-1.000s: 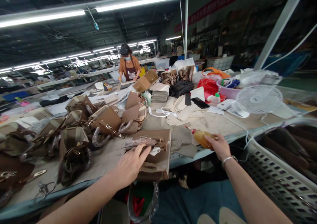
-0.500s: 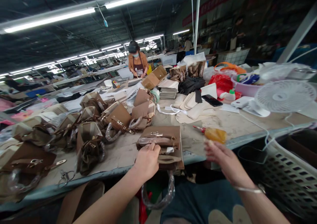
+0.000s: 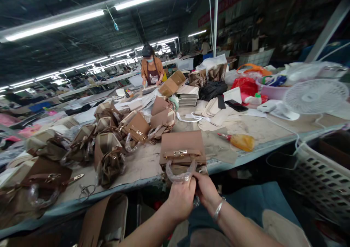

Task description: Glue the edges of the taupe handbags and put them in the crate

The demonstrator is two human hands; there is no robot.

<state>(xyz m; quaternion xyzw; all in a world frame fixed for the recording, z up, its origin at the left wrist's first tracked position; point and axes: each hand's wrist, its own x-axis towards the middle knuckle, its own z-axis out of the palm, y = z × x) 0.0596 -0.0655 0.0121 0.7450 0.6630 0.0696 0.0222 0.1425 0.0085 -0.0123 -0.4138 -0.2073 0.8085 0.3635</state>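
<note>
A brown handbag lies at the table's near edge, its gold clasp facing up and its plastic-wrapped handle hanging toward me. My left hand is closed on the bag's near side, just below that handle. Right beside it, my right hand, with a bracelet on the wrist, also grips the near side. The two hands almost touch, and their fingertips are partly hidden. Farther back and to the right lies a bottle of amber liquid with a red nozzle.
Several part-made brown handbags crowd the left side. Scissors lie near the front edge. Beyond are stacked panels, a phone and a white fan. A plastic basket stands at right. A co-worker stands across the table.
My right hand has come in from beside the amber bottle to the handbag. My left hand has shifted down to the bag's near side. The handle now lies against the bag's front.
</note>
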